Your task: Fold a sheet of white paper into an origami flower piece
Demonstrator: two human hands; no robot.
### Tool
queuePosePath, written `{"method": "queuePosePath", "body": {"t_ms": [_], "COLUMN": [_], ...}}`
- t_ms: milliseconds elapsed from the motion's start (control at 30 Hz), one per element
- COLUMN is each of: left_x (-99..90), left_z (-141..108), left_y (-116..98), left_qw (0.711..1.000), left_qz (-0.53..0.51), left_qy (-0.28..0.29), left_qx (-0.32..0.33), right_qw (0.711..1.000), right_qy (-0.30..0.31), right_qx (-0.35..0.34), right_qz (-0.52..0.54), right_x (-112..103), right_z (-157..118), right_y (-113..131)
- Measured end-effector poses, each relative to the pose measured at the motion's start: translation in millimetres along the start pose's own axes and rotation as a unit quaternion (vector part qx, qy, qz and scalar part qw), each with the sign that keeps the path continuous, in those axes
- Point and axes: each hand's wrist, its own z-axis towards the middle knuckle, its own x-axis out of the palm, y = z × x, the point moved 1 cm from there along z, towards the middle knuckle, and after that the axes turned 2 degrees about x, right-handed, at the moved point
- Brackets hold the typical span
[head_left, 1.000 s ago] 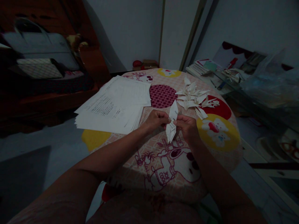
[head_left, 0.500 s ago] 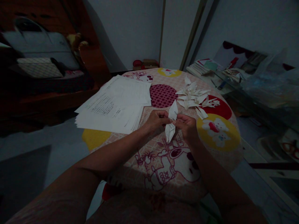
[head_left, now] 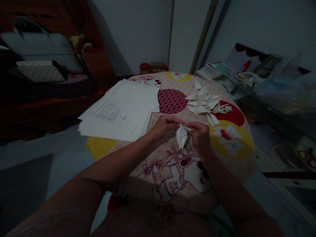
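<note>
A small folded piece of printed white paper (head_left: 182, 136) hangs between my hands above the patterned tablecloth, its pointed end toward me. My left hand (head_left: 166, 127) pinches its top edge from the left. From the right, my right hand (head_left: 199, 133) grips the same top part, where a small flap sticks out to the side. Beyond my right hand lies a cluster of folded paper flowers (head_left: 203, 100) with pointed petals. To the left of my left hand, a stack of printed sheets (head_left: 118, 113) lies on the round table (head_left: 158, 148).
A glass-topped side stand (head_left: 249, 92) at the right holds papers and a plastic bag (head_left: 278, 89). On the wooden seat at the left are a light bag (head_left: 46, 49) and a checked pouch (head_left: 39, 70). Small boxes (head_left: 158, 66) stand behind the table.
The upper point of the folded paper, which stood up between my hands, no longer stands up. A small flap now shows at the right, and my fingers have shifted to the paper's top.
</note>
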Motion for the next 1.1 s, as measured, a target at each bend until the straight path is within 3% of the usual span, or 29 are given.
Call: {"method": "queuePosePath", "body": {"t_ms": [267, 633, 767, 933, 1100], "left_x": [0.6, 0.0, 0.4, -3.6, -5.2], "left_z": [-0.5, -2.9, -3.5, -2.6, -2.4], "left_y": [-4.2, -7.7, -7.8, -5.7, -6.6], "left_qw": [0.998, 0.991, 0.989, 0.985, 0.982], "left_qz": [0.035, 0.135, 0.146, 0.163, 0.180], "left_qy": [0.011, 0.011, 0.026, 0.034, 0.030], "left_qx": [-0.041, 0.009, 0.026, 0.040, 0.039], "right_qw": [0.990, 0.962, 0.964, 0.990, 0.996], "right_qy": [0.000, 0.052, 0.042, 0.024, 0.023], "right_qx": [-0.087, -0.208, -0.186, -0.090, -0.035], "right_qz": [-0.109, -0.171, -0.185, -0.110, -0.083], "right_x": [-4.1, -4.6, -4.9, -2.5, -1.9], "right_z": [0.0, -5.0, -5.6, -4.3, -3.6], "right_y": [0.6, 4.3, 4.4, 0.5, -1.6]}}
